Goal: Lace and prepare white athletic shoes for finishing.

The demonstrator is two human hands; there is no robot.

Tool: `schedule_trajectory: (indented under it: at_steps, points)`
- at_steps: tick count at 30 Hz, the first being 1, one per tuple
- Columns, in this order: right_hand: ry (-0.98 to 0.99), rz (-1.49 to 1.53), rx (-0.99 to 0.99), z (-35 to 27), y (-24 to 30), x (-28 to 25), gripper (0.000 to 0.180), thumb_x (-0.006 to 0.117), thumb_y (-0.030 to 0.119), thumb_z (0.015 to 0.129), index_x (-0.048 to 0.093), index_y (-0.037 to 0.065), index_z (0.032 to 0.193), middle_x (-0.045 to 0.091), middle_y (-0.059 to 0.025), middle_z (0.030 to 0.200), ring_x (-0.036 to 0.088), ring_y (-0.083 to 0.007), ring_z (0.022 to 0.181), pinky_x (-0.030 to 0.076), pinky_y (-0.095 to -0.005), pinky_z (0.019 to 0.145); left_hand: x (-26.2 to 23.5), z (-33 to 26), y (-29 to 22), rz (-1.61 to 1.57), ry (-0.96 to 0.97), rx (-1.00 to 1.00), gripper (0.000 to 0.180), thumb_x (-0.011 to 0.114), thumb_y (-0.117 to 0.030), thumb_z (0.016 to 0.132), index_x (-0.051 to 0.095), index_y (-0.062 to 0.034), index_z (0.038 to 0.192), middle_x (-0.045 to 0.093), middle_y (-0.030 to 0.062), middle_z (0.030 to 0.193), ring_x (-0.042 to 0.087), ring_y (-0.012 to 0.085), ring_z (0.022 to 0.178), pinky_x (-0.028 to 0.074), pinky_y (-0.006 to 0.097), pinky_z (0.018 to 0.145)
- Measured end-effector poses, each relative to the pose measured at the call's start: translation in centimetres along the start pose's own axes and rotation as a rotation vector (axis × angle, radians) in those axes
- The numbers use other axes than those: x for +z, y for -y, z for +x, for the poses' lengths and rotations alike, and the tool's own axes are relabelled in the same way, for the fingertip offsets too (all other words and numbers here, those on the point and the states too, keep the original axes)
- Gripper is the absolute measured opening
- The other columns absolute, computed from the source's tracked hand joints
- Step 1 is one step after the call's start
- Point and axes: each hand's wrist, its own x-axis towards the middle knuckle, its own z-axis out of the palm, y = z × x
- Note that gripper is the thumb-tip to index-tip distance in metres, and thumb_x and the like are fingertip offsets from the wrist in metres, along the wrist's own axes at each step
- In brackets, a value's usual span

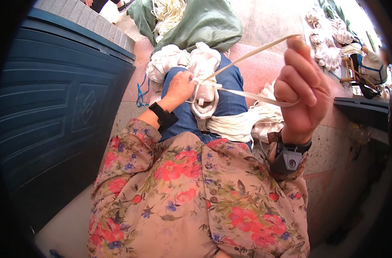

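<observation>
Two hands are on one pale flat strip (247, 93): the left hand (181, 88) is closed down low on the person's knee, pinching the strip's near end against a white bundle (204, 81) lying on the blue trousers (230, 86). The right hand (301, 92) is raised and curled shut around the strip's far part, a loose tail rising up past its fingertips. So the strip's long axis runs leftward and away from the right hand to the left, which is nearer the bundle, with more white bundles (168, 60) just beyond.
</observation>
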Motion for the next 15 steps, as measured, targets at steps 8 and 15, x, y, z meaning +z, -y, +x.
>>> schedule_trajectory:
  at_steps: [8, 15]
  points:
    - [0.132, 0.136, -0.068, 1.8, -2.2, 1.0, 0.024, 0.021, 0.015, 0.094, 0.037, -0.002, 0.103, 0.037, 0.0006, 0.064, 0.036, -0.0068, 0.043, 0.026, -0.021, 0.044, -5.9, 1.0, -6.8, -0.814, 0.635, -0.412, 0.026, 0.057, -0.011, 0.076, 0.057, 0.0007, 0.099, 0.06, 0.0119, 0.071, 0.056, 0.0157, 0.052, 0.046, 0.027, 0.053]
    - [-0.254, -0.899, -0.337, 3.7, -0.3, -3.5, 0.021, 0.039, 0.016, 0.089, 0.053, 0.002, 0.092, 0.054, -0.0011, 0.083, 0.05, -0.0085, 0.072, 0.034, -0.0216, 0.064, -5.7, 1.4, -8.8, -0.838, 0.601, -0.005, 0.018, 0.046, -0.01, 0.087, 0.058, 0.0029, 0.09, 0.059, 0.0043, 0.07, 0.054, 0.0064, 0.057, 0.044, 0.019, 0.053]
